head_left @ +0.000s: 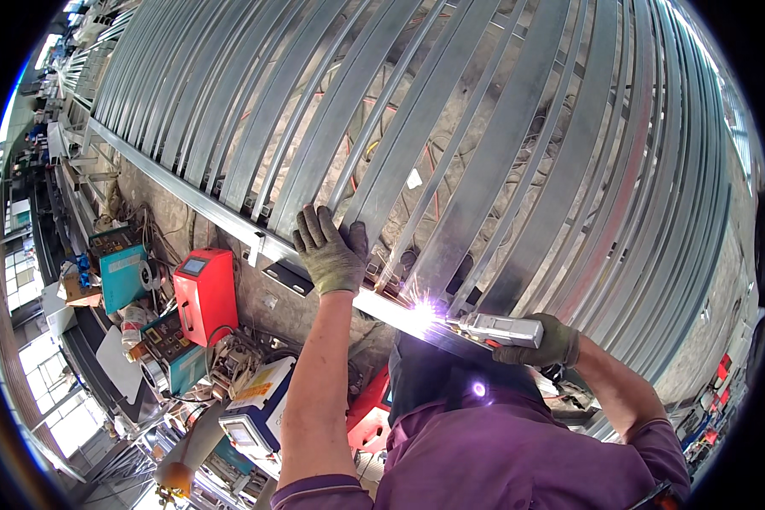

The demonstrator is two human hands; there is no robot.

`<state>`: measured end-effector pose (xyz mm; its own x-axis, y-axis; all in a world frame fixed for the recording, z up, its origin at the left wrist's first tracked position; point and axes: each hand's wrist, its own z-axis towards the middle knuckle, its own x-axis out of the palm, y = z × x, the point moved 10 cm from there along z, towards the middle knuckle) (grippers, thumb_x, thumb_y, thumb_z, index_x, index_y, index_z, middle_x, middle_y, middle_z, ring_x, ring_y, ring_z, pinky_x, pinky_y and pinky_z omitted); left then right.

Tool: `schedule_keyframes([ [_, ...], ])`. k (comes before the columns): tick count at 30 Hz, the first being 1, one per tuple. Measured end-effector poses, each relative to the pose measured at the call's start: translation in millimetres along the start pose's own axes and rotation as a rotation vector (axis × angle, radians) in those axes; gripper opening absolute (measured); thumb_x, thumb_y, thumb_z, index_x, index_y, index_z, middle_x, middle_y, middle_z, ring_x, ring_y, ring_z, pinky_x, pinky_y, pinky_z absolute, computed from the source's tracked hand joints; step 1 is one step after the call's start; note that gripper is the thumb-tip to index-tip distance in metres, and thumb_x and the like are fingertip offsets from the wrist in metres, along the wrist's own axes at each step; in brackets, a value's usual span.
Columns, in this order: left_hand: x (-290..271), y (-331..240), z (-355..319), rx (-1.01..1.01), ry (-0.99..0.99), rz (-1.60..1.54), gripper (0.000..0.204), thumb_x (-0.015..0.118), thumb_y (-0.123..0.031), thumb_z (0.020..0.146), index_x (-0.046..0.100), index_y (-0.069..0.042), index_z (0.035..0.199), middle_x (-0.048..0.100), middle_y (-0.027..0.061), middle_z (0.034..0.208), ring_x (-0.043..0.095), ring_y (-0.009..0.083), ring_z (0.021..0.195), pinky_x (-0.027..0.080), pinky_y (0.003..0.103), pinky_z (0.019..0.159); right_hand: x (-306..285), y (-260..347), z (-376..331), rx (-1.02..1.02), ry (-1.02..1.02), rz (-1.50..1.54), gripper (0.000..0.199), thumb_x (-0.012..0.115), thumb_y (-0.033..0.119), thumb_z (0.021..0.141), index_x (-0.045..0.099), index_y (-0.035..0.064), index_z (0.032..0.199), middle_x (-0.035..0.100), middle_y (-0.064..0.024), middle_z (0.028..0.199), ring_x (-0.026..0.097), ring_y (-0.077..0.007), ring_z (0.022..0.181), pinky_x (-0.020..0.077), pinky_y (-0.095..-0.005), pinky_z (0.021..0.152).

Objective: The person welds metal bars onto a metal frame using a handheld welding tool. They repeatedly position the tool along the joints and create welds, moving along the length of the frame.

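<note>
My left hand [332, 257], in a grey-green work glove, lies with fingers stretched out over the ends of flat metal bars [374, 200] at the frame's near rail [178, 189]. Its fingers are apart and wrap round nothing. Further right, my right hand [554, 342], gloved too, is closed round the grip of a silver welding gun [503, 328]. The gun's tip points left, at the rail and a bar end. A bright violet-white welding arc [423, 314] burns there with sparks, and its glare hides the joint.
Long parallel bars [476, 102] fill the far side, with gaps over cables on the floor. To the left stand a red machine [206, 293] with a small screen, teal machines [123, 274] and a white-and-blue box [259, 408]. A black flat piece [289, 278] sits beside the rail.
</note>
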<state>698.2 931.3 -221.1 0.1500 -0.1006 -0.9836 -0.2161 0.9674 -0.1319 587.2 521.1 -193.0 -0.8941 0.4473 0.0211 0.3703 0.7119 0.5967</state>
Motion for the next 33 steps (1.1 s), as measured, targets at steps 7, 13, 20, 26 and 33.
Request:
schedule_keyframes([
  [7, 0.1, 1.0, -0.7, -0.013, -0.005, 0.002, 0.08, 0.065, -0.053, 0.109, 0.043, 0.001, 0.164, 0.042, 0.0315, 0.175, 0.035, 0.0527, 0.166, 0.026, 0.068, 0.136, 1.3, -2.8, -1.1, 0.004, -0.005, -0.008, 0.081, 0.091, 0.071, 0.087, 0.079, 0.0135, 0.143, 0.085, -0.0171, 0.125, 0.081, -0.0327, 0.119, 0.0628, -0.0417, 0.104],
  [13, 2.7, 2.0, -0.5, -0.025, 0.025, 0.006, 0.082, 0.064, -0.055, 0.109, 0.043, 0.002, 0.164, 0.04, 0.0309, 0.177, 0.033, 0.0519, 0.167, 0.024, 0.068, 0.136, 2.1, -5.3, -8.2, 0.034, -0.02, 0.007, 0.079, 0.092, 0.068, 0.088, 0.079, 0.0137, 0.143, 0.085, -0.0162, 0.126, 0.081, -0.0308, 0.12, 0.0628, -0.0403, 0.104],
  [20, 4.6, 2.2, 0.3, -0.033, 0.072, -0.002, 0.084, 0.063, -0.055, 0.11, 0.042, 0.004, 0.166, 0.036, 0.0318, 0.18, 0.029, 0.0512, 0.17, 0.02, 0.066, 0.139, 1.4, 14.2, -34.8, 0.097, -0.101, 0.074, 0.072, 0.092, 0.066, 0.088, 0.082, 0.0115, 0.135, 0.086, -0.0168, 0.115, 0.083, -0.0323, 0.112, 0.0645, -0.0423, 0.1],
  [26, -13.3, 1.2, 11.7, -0.007, 0.065, -0.158, 0.083, 0.071, -0.052, 0.106, 0.047, 0.002, 0.163, 0.045, 0.0339, 0.173, 0.04, 0.0532, 0.162, 0.034, 0.064, 0.133, 4.9, 10.5, -52.4, -0.044, -0.292, 0.025, 0.065, 0.09, 0.065, 0.091, 0.083, 0.0132, 0.129, 0.085, -0.0148, 0.112, 0.084, -0.0317, 0.106, 0.0664, -0.0387, 0.095],
  [33, -25.0, -97.0, 68.9, 0.006, 0.825, -0.344, 0.065, 0.064, -0.056, 0.11, 0.071, -0.003, 0.146, 0.074, 0.0232, 0.148, 0.07, 0.0405, 0.138, 0.055, 0.05, 0.118, 6.3, 91.4, -41.1, -0.16, -0.273, -0.031, 0.063, 0.087, 0.064, 0.094, 0.081, 0.0149, 0.133, 0.085, -0.0152, 0.116, 0.083, -0.0333, 0.108, 0.0657, -0.0416, 0.097],
])
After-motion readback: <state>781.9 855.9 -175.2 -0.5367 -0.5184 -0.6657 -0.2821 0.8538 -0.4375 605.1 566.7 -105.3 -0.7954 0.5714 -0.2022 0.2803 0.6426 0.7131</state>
